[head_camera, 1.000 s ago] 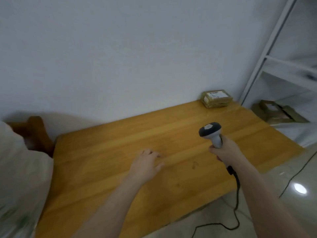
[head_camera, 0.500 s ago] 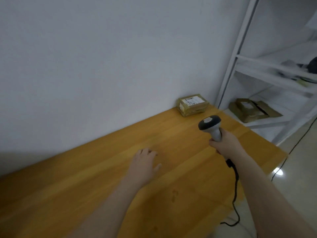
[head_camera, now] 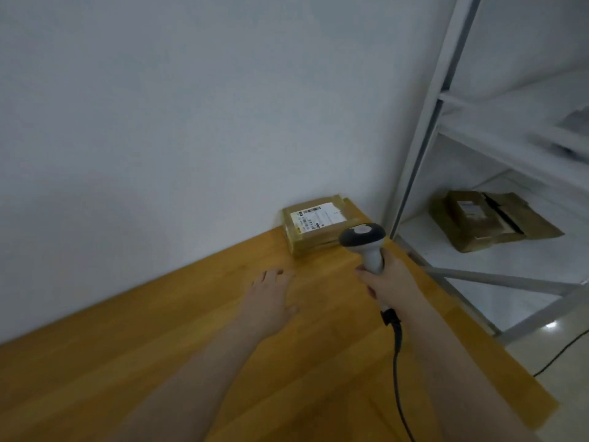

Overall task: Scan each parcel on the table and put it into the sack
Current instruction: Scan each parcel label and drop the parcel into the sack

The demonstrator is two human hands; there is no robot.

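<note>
Pale wall and a honey-coloured wooden table [head_camera: 159, 362] are filling the frame as a person is closing in on the only parcel [head_camera: 314, 229] showing on it. The flat brown package is lying in the table's far right corner, against the wall, with its white label [head_camera: 318, 216] facing up. Compared with a second ago, the view is swinging right. The sack, then bulging at the left edge, is no longer showing, while the white shelving unit [head_camera: 424, 122] and the opened cardboard boxes [head_camera: 490, 218] on its shelf are looming larger.

Both hands are now sitting much closer to the parcel. The right hand [head_camera: 392, 282] is wrapping its fingers round the grip of a grey-and-white scanner [head_camera: 363, 240], whose black cable [head_camera: 396, 362] is trailing down past the forearm. The scanner's head is now overlapping the parcel's near right corner in the view, where earlier it was standing well short of it. The left hand [head_camera: 271, 298] is lying spread and relaxed, palm down on the wood, holding nothing. It is near the parcel's front edge but not touching it.

By the look of things, the scan is about to start. The label is facing up and unobstructed, the left hand is placed to take hold, and the carry back to the sack is not yet beginning.
</note>
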